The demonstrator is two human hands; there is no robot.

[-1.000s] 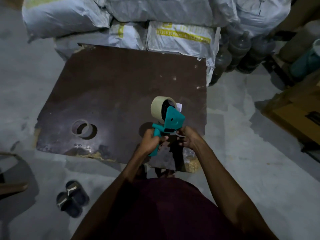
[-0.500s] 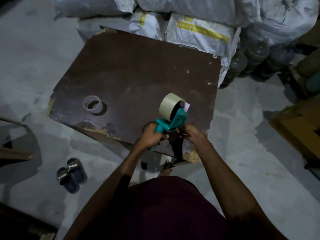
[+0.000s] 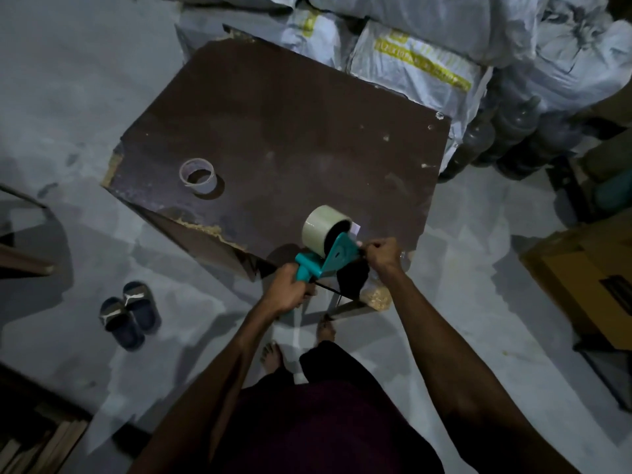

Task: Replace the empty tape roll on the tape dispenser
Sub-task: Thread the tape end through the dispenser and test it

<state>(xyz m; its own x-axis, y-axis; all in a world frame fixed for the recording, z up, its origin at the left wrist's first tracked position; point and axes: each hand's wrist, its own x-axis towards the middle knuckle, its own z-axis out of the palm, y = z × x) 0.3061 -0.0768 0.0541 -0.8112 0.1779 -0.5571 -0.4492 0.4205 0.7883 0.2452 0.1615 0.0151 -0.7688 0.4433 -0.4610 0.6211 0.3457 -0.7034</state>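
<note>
A teal tape dispenser [image 3: 337, 256] is held over the near right corner of a dark brown board [image 3: 280, 131]. A full roll of pale tape [image 3: 319, 230] sits on its spindle. My left hand [image 3: 287, 290] is closed around the dispenser's handle. My right hand [image 3: 381, 253] pinches at the dispenser's front end, fingertips together on what looks like the tape's loose end. An empty clear tape core [image 3: 198, 175] stands on the board's left side, apart from both hands.
White sacks [image 3: 424, 63] are piled behind the board, with dark bottles [image 3: 506, 131] to their right. A cardboard box [image 3: 588, 271] sits on the floor at right. A pair of sandals [image 3: 128, 314] lies on the concrete floor at left. My bare feet [image 3: 273, 354] stand below the board.
The view has swung left and down. My right hand has shifted from beneath the dispenser to its front end. The left hand keeps its grip on the handle.
</note>
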